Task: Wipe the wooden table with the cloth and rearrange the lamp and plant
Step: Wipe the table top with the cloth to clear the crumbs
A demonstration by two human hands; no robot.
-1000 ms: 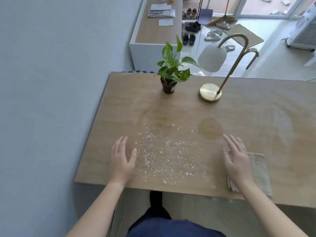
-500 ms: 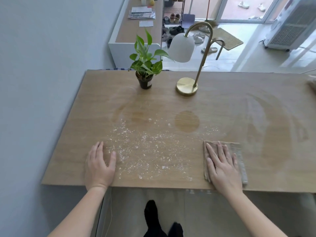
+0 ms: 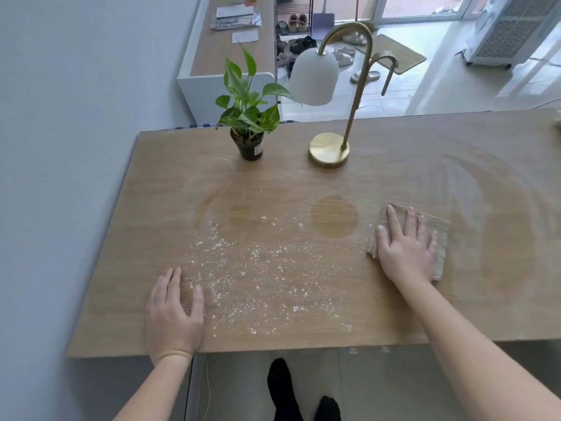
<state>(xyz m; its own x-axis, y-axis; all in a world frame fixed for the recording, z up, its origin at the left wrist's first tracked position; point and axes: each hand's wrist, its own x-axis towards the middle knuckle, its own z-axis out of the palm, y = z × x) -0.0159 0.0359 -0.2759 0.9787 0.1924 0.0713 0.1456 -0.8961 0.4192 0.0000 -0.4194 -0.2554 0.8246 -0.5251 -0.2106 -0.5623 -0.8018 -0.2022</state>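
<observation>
Table point(image 3: 394, 183): white crumbs point(image 3: 252, 284) across near-centre. Lamp point(image 3: 329, 148) and plant point(image 3: 250, 129) side by side at far edge. Cloth point(image 3: 441, 238) right of crumbs, right hand point(image 3: 406, 247) flat on it, fingers spread. Left hand point(image 3: 174, 314) flat on bare wood, fingers spread.

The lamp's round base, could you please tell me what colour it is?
The lamp base is shiny gold, brass-like, seen in the head view.
</observation>
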